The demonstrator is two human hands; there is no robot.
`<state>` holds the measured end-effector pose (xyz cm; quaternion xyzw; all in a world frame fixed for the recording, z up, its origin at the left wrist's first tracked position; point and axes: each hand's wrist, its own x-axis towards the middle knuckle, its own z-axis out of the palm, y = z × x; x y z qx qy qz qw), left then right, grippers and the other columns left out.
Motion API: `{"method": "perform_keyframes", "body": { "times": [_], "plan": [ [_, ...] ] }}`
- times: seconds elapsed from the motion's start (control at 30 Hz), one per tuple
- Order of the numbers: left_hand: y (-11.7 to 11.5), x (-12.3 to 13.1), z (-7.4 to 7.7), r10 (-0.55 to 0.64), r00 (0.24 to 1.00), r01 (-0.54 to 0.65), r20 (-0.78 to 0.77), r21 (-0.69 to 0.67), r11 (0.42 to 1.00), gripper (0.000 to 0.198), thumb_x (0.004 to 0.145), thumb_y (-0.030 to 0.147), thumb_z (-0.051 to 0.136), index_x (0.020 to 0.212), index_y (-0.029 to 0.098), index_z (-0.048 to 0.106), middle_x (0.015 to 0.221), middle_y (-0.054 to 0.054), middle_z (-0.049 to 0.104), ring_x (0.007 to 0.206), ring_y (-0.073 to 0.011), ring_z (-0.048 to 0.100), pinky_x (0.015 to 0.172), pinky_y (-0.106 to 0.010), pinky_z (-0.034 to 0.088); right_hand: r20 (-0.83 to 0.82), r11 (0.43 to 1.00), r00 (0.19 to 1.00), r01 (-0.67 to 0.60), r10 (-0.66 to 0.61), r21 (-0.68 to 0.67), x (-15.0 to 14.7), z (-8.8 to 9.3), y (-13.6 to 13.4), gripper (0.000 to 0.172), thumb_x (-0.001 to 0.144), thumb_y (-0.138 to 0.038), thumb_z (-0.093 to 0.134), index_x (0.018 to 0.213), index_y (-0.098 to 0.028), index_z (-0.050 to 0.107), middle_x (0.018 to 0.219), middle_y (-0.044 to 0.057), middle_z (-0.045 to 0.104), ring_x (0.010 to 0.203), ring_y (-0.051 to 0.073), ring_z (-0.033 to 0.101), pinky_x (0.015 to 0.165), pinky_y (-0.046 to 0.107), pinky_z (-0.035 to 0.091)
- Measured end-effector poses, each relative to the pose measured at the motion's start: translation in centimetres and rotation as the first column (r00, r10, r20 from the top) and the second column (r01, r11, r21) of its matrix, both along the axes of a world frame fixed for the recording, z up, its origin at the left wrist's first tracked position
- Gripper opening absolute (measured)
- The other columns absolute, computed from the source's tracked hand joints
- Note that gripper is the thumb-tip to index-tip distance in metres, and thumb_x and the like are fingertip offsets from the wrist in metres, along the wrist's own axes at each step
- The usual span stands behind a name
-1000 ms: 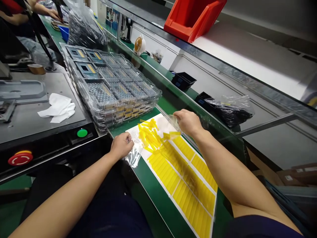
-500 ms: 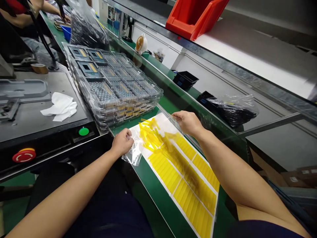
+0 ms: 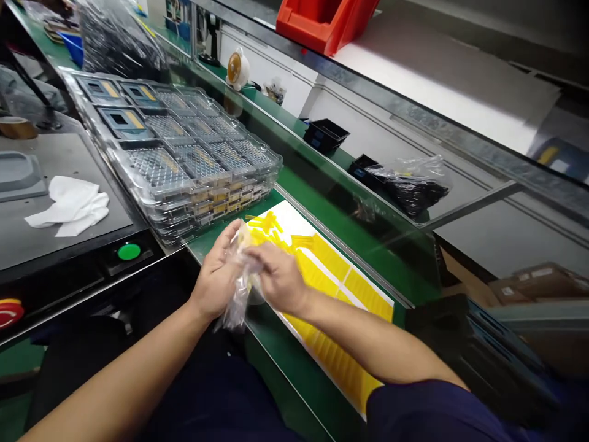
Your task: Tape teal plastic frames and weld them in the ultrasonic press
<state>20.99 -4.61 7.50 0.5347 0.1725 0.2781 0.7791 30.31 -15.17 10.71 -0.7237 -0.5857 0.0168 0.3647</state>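
Observation:
Crumpled clear plastic film (image 3: 239, 294) is bunched between my two hands, hanging down over the bench's near edge. My left hand (image 3: 216, 273) is closed around it from the left. From the right, my right hand (image 3: 278, 276) pinches the same film, its fingertips partly smeared by motion. Under and beyond the right forearm lies a white sheet (image 3: 292, 218) covered with rows of yellow strips (image 3: 324, 258). Loose yellow strips (image 3: 267, 227) are heaped at the sheet's far left end, just past my fingers.
Stacked clear trays (image 3: 184, 153) with grey parts stand beyond my left hand. Left of them, a metal machine top bears a white cloth (image 3: 69, 205) and a green button (image 3: 129, 252). Black bins (image 3: 324, 135) and a red bin (image 3: 322, 24) are farther back.
My right hand has come left and down from above the sheet to my left hand. The clear film that was stretched over the yellow strips is now gathered up in both hands.

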Motion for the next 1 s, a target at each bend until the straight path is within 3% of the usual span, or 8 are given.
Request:
{"method": "perform_keyframes", "body": {
  "times": [0.1, 0.2, 0.3, 0.37, 0.43, 0.53, 0.73, 1.0],
  "plan": [
    [-0.2, -1.6, -0.4, 0.019, 0.987, -0.046, -0.157, -0.166, 0.985, 0.035, 0.058, 0.02, 0.061, 0.093, 0.018, 0.062, 0.089, -0.005, 0.068, 0.076, -0.0181, 0.064, 0.066, -0.028, 0.052, -0.195, 0.99, 0.971, -0.143, 0.137, -0.013, -3.0, -2.9, -0.6, 0.037, 0.086, -0.019, 0.045, 0.122, -0.02, 0.055, 0.109, 0.008, 0.066, 0.098, 0.018, 0.062, 0.087, 0.032, 0.05],
    [0.8, -4.1, -1.9, 0.08, 0.952, -0.166, -0.295, -0.279, 0.946, 0.028, 0.054, 0.022, 0.068, 0.08, 0.018, 0.06, 0.058, 0.003, 0.059, 0.049, -0.0114, 0.052, 0.046, -0.022, 0.042, -0.276, 0.977, 0.947, -0.193, 0.162, -0.087, -2.2, -3.5, -2.2, 0.028, 0.087, -0.029, 0.052, 0.112, -0.02, 0.062, 0.098, 0.004, 0.07, 0.086, 0.016, 0.066, 0.078, 0.026, 0.052],
    [1.6, -7.3, -4.2, 0.149, 0.918, -0.277, -0.368, -0.324, 0.905, 0.03, 0.054, 0.024, 0.072, 0.081, 0.02, 0.061, 0.05, 0.007, 0.052, 0.042, -0.0088, 0.044, 0.04, -0.019, 0.036, -0.066, 0.965, 0.985, 0.142, -0.16, -0.222, 2.6, -2.8, -4.6, 0.022, 0.089, -0.031, 0.05, 0.096, -0.02, 0.068, 0.092, 0.003, 0.071, 0.08, 0.015, 0.065, 0.075, 0.025, 0.05],
    [1.6, -9.7, -6.3, 0.162, 0.888, -0.319, -0.431, -0.321, 0.892, 0.03, 0.055, 0.026, 0.074, 0.082, 0.022, 0.062, 0.052, 0.007, 0.052, 0.044, -0.009, 0.044, 0.041, -0.019, 0.038, 0.218, 0.792, 0.895, 0.446, -0.39, -0.417, 6.7, -2.2, -6.3, 0.025, 0.089, -0.029, 0.049, 0.103, -0.019, 0.066, 0.098, 0.005, 0.07, 0.086, 0.016, 0.064, 0.079, 0.026, 0.047],
    [1.0, -12.2, -8.6, 0.126, 0.862, -0.317, -0.491, -0.329, 0.89, 0.033, 0.056, 0.031, 0.075, 0.086, 0.022, 0.063, 0.055, 0.006, 0.054, 0.046, -0.0097, 0.046, 0.042, -0.02, 0.039, 0.474, 0.483, 0.815, 0.58, -0.334, -0.656, 10.2, -1.9, -8.0, 0.027, 0.088, -0.029, 0.048, 0.105, -0.019, 0.065, 0.105, 0.006, 0.069, 0.093, 0.018, 0.062, 0.079, 0.026, 0.045],
    [-0.2, -15.0, -11.1, -0.015, 0.836, -0.234, -0.548, -0.381, 0.895, 0.042, 0.056, 0.042, 0.077, 0.09, 0.021, 0.064, 0.059, 0.004, 0.056, 0.048, -0.01, 0.047, 0.043, -0.02, 0.04, 0.547, 0.289, 0.793, 0.608, -0.268, -0.739, 12.9, -2.2, -9.9, 0.023, 0.086, -0.027, 0.05, 0.094, -0.015, 0.068, 0.098, 0.011, 0.069, 0.093, 0.021, 0.062, 0.075, 0.025, 0.044],
    [-0.7, -16.7, -12.0, -0.085, 0.777, -0.183, -0.624, -0.353, 0.918, 0.052, 0.059, 0.052, 0.076, 0.099, 0.021, 0.063, 0.055, 0.006, 0.049, 0.045, -0.0093, 0.043, 0.041, -0.02, 0.037, 0.575, 0.162, 0.794, 0.605, -0.199, -0.779, 13.2, -4.7, -10.6, 0.021, 0.086, -0.021, 0.05, 0.089, -0.014, 0.07, 0.096, 0.014, 0.069, 0.089, 0.023, 0.064, 0.074, 0.027, 0.045],
    [-0.1, -16.9, -12.9, -0.084, 0.763, -0.15, -0.641, -0.302, 0.941, 0.05, 0.06, 0.058, 0.073, 0.094, 0.022, 0.063, 0.057, 0.005, 0.051, 0.048, -0.0109, 0.046, 0.044, -0.022, 0.04, 0.639, 0.136, 0.742, 0.667, -0.201, -0.732, 12.8, -5.0, -10.2, 0.024, 0.085, -0.017, 0.048, 0.099, -0.013, 0.067, 0.101, 0.016, 0.067, 0.093, 0.024, 0.064, 0.076, 0.028, 0.047]
  ]
}}
